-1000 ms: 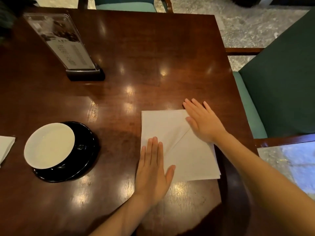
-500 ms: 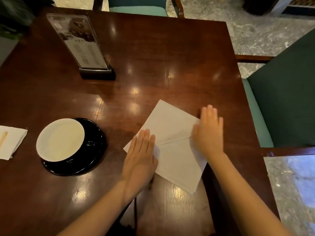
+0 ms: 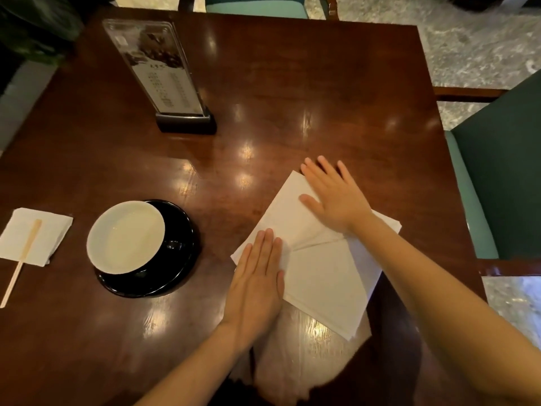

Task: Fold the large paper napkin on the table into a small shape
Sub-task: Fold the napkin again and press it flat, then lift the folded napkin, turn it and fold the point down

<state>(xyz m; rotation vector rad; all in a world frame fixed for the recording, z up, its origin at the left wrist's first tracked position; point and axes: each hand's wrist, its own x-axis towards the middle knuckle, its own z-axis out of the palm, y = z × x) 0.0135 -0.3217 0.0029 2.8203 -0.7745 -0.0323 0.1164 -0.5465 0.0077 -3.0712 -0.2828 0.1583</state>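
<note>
Pressing a fold flat, by the look of it; next likely calls for lifting one corner and bringing it over along the crease, keeping the rest pinned. Nearest, left hand [image 3: 257,276] flat and open, fingers together, on the left corner of the napkin [image 3: 325,276], near the table [image 3: 292,98] edge. Beyond, right hand [image 3: 333,197] spread flat on the far part, gripping nothing. Hands apart, crease between. Farther left, a cup [image 3: 126,237].

Left hand [image 3: 257,284] and right hand [image 3: 336,197] flat on creased white napkin [image 3: 322,276], dark wooden table [image 3: 292,98].
</note>
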